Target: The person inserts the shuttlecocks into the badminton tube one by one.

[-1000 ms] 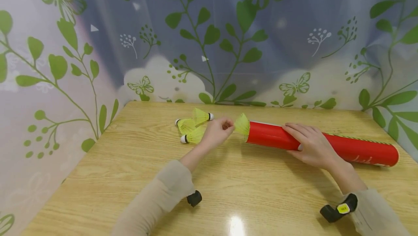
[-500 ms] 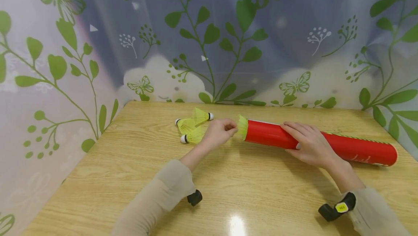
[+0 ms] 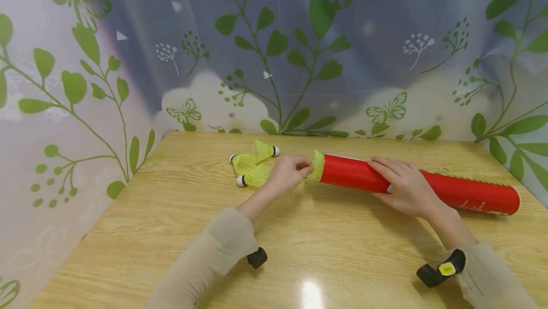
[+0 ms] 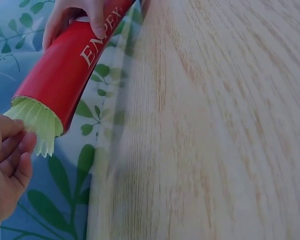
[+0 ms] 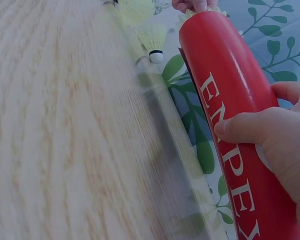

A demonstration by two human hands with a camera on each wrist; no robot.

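A red shuttlecock tube (image 3: 352, 173) lies across the right side of the table, its open end facing left. My right hand (image 3: 408, 188) grips it around the middle, thumb across the lettering in the right wrist view. The yellow-green skirt of a shuttlecock (image 4: 37, 122) sticks out of the tube's mouth, and its cork end is hidden inside. With curled fingers my left hand (image 3: 290, 174) pinches the skirt's rim. Just behind that hand lie three more yellow shuttlecocks (image 3: 243, 162) with white bases, the nearest partly covered by it.
The wooden table (image 3: 171, 233) runs back to a patterned curtain (image 3: 359, 52) with leaves and butterflies. Another patterned cloth (image 3: 64, 133) hangs along the left edge. Black wrist cameras (image 3: 436, 273) sit on both forearms.
The shuttlecock has gone deeper into the tube, so less of its skirt shows. My left hand has moved slightly right, while the tube and right hand have shifted a little left.
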